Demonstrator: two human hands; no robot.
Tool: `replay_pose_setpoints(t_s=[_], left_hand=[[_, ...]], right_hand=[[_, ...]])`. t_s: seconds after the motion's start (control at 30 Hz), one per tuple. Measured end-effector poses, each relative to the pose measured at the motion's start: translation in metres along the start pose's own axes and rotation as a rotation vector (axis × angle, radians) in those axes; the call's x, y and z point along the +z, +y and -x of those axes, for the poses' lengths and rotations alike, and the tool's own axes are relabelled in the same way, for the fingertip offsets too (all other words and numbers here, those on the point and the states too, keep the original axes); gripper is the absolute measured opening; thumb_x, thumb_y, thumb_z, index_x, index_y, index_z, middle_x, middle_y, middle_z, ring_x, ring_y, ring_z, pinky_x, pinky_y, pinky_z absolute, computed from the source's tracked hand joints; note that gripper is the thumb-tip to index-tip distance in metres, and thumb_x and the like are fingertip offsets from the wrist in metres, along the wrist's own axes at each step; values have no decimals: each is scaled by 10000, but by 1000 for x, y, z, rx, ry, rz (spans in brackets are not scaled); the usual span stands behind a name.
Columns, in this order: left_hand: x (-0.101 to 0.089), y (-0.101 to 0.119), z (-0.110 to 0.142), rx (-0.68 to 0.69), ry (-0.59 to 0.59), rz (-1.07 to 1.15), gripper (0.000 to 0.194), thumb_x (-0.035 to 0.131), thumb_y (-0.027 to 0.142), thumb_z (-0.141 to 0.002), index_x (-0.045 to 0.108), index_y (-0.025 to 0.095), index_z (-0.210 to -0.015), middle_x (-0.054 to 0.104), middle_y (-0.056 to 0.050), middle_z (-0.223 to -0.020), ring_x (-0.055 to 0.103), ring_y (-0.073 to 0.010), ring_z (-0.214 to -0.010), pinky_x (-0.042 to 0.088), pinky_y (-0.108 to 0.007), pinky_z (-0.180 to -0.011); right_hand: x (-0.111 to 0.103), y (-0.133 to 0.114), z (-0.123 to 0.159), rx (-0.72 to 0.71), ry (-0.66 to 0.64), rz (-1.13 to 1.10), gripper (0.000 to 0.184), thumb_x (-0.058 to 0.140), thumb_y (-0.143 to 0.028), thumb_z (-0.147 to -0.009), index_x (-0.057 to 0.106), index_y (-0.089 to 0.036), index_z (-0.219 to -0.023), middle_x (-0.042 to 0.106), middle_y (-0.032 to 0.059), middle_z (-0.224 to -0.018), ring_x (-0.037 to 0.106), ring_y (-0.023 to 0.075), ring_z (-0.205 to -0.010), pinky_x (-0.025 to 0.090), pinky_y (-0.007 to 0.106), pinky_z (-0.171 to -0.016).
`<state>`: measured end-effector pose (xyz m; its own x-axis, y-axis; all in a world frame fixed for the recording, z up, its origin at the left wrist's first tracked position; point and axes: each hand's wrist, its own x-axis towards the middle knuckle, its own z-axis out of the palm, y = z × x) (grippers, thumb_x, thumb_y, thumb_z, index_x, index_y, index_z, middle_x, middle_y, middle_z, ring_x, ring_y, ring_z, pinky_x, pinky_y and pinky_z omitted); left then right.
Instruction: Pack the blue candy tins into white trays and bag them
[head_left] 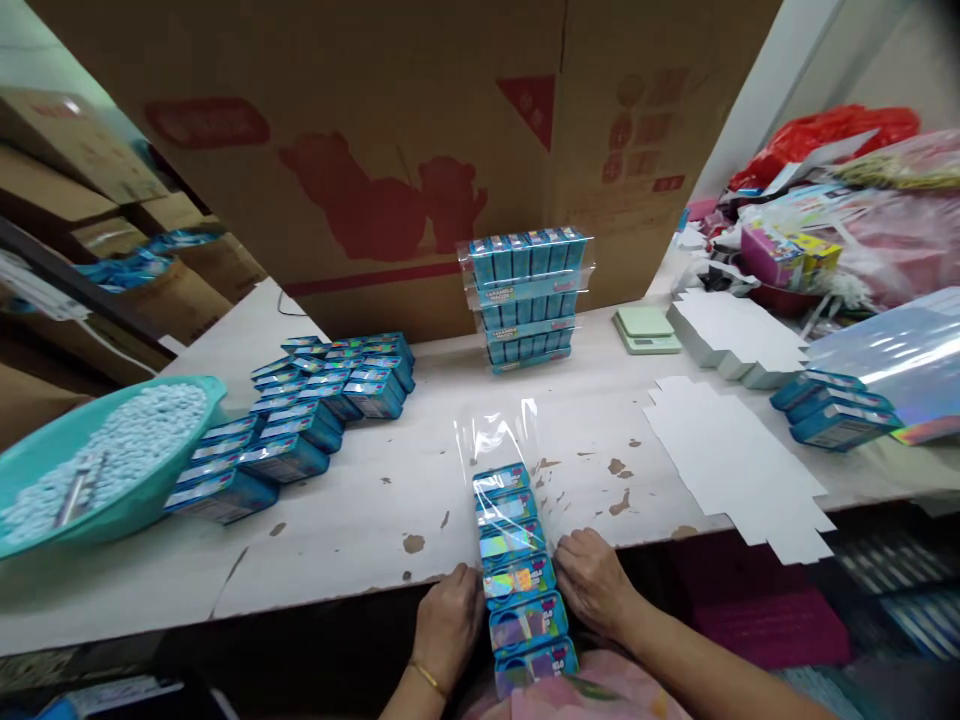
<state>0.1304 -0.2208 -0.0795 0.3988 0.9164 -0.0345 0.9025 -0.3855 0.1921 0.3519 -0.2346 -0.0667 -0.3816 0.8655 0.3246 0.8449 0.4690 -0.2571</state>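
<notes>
A row of several small blue boxes (517, 570) lies end to end inside a clear plastic sleeve (495, 435), running from the table's front edge out toward me. My left hand (448, 620) presses against the row's left side with fingers curled. My right hand (592, 580) presses the right side, fingers bent onto the plastic. Both hands squeeze the row between them.
A teal basin (142, 490) of small white pieces sits at left. Loose blue boxes (300, 430) lie in rows beside it. Wrapped packs (529, 300) are stacked against a big cardboard box (420, 120). A small scale (645, 330), flat white card blanks (735, 450) and more boxes (836, 415) lie right.
</notes>
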Motion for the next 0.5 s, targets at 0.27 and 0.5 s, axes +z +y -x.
replay_pose_setpoints(t_s=[0.27, 0.5], left_hand=[[-5, 6, 9, -19, 57, 26, 266, 301, 194, -827, 532, 191, -697, 587, -17, -679, 563, -117, -589, 368, -214, -515], [-21, 3, -18, -72, 336, -6, 290, 283, 268, -862, 495, 180, -684, 535, -3, -612, 528, -106, -564, 361, -208, -523]], right_hand=[[-26, -1, 3, -8, -73, 119, 141, 425, -154, -756, 486, -174, -630, 498, 22, -626, 394, 138, -608, 233, 296, -596], [-24, -7, -24, 44, 37, 209, 154, 404, -182, -794, 482, -181, -662, 495, 21, -621, 391, 137, -586, 217, 291, -576]])
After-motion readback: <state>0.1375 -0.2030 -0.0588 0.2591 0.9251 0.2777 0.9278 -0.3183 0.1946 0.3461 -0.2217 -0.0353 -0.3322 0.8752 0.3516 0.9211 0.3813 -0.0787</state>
